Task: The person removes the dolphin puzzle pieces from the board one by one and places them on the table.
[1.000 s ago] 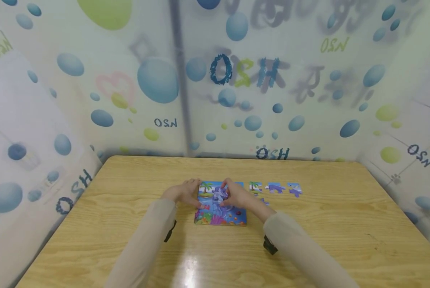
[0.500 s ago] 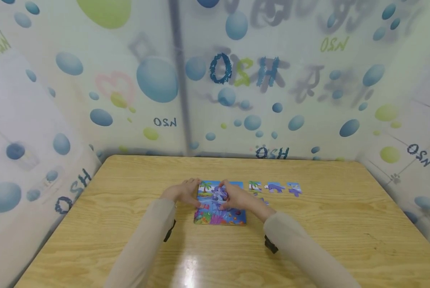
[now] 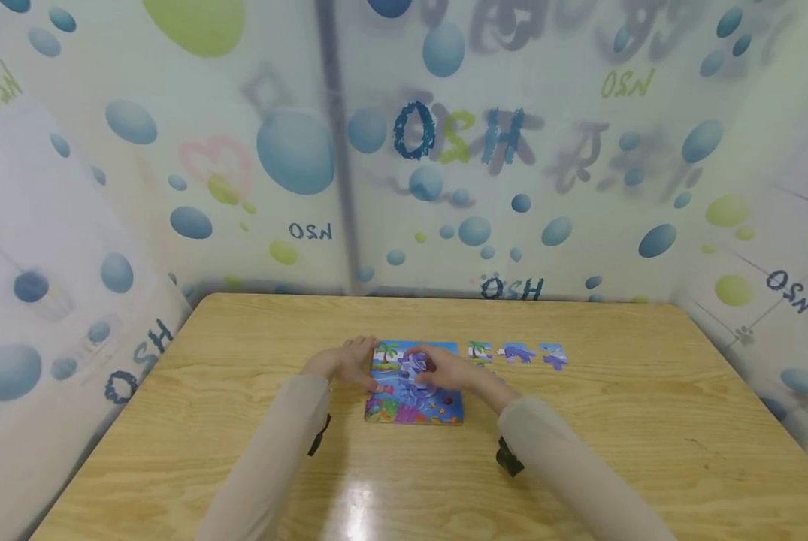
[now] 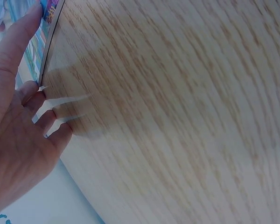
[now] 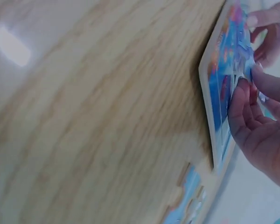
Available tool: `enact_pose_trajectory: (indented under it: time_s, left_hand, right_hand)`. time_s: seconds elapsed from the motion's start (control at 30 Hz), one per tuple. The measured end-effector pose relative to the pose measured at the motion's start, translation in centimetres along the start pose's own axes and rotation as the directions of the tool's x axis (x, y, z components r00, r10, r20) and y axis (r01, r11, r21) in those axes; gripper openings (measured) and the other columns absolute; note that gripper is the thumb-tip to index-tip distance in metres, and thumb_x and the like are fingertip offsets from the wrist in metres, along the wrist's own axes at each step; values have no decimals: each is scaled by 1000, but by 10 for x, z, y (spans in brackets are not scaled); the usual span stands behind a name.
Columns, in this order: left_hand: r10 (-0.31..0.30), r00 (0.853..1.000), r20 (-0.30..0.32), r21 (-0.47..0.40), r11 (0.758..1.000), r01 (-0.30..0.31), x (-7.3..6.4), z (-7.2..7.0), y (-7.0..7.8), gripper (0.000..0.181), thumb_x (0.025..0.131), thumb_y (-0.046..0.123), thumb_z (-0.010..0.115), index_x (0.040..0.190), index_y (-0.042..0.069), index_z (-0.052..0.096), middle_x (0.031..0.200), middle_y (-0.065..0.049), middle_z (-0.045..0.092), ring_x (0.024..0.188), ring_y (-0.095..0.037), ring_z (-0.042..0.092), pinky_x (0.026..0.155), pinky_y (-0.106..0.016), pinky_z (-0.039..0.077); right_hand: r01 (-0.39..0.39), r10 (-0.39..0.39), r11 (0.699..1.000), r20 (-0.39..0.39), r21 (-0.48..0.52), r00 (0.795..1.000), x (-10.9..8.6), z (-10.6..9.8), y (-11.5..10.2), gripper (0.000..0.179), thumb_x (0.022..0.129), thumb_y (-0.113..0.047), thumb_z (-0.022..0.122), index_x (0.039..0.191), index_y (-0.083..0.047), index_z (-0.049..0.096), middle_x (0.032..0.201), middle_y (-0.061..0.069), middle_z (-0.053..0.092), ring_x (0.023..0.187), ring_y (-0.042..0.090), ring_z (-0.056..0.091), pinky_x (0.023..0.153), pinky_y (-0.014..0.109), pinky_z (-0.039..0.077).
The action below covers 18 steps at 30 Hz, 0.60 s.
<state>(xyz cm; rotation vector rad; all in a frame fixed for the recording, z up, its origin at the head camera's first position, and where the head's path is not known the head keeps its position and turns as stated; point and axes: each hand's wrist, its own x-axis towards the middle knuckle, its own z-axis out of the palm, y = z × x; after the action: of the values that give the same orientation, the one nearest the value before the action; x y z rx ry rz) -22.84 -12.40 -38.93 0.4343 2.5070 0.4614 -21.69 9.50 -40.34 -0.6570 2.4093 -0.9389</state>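
A colourful jigsaw board with a palm-tree and sea scene lies on the wooden table. My left hand rests at its left edge; in the left wrist view the thumb lies on the board's face and the fingertips touch near its edge. Over the board's middle, my right hand pinches a purple-and-blue puzzle piece between thumb and fingers. The right wrist view has this hand at the board, with the piece partly hidden by the fingers. Whether the piece lies flush is unclear.
To the board's right lie several loose puzzle pieces: a palm-tree piece, a purple piece and a blue-and-purple piece. Another piece is partly behind the right forearm. A patterned wall stands behind the table.
My right hand has shifted slightly, its index finger lower and further left, with the fingers turned a little around the piece. The left hand and the board have stayed put.
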Motion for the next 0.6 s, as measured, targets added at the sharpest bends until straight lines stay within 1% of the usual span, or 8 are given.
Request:
enact_pose_trajectory:
  time_s: [0.1, 0.17, 0.23, 0.43, 0.6]
  left_hand:
    - [-3, 1000, 1, -1, 1000, 3, 0, 1, 0, 93, 77, 38, 71, 145, 5, 16, 152, -18, 15, 139, -38, 13, 113, -54, 17]
    - [-1, 1000, 2, 7, 1000, 1, 0, 1, 2, 94, 77, 38, 71, 145, 5, 16, 152, -18, 14, 139, -39, 12, 113, -54, 17]
    - [3, 1000, 2, 11, 1000, -4, -1, 1, 2, 93, 78, 38, 70, 145, 5, 15, 152, -18, 14, 139, -39, 12, 113, -54, 17]
    - [7, 1000, -10, 9, 1000, -7, -2, 1, 3, 92, 78, 36, 71, 145, 4, 17, 151, -18, 17, 139, -38, 14, 112, -53, 18]
    - [9, 1000, -9, 3, 1000, -9, -4, 1, 3, 92, 78, 34, 70, 145, 4, 15, 152, -19, 12, 140, -39, 9, 113, -54, 14]
  right_hand:
    - [-14, 17, 994, -22, 107, 1000, -2, -4, 3, 43, 91, -10, 54, 132, -4, 43, 89, 10, 57, 67, 14, 58, 61, 26, 52]
    - [-24, 29, 989, -34, 148, 999, -4, -7, 4, 43, 90, -10, 56, 130, -1, 45, 92, 13, 59, 68, 15, 60, 63, 27, 54]
    - [-45, 53, 983, -42, 179, 998, -5, -10, 6, 42, 89, -11, 58, 128, 0, 47, 96, 14, 59, 71, 14, 62, 66, 28, 55]
    - [-81, 98, 965, -56, 250, 994, -10, -16, 9, 40, 89, -11, 58, 125, 1, 49, 99, 14, 57, 74, 13, 62, 70, 29, 56]
    - [-94, 113, 961, -59, 261, 992, -16, -19, 11, 39, 89, -11, 58, 125, 2, 49, 101, 15, 58, 74, 13, 63, 71, 30, 56]
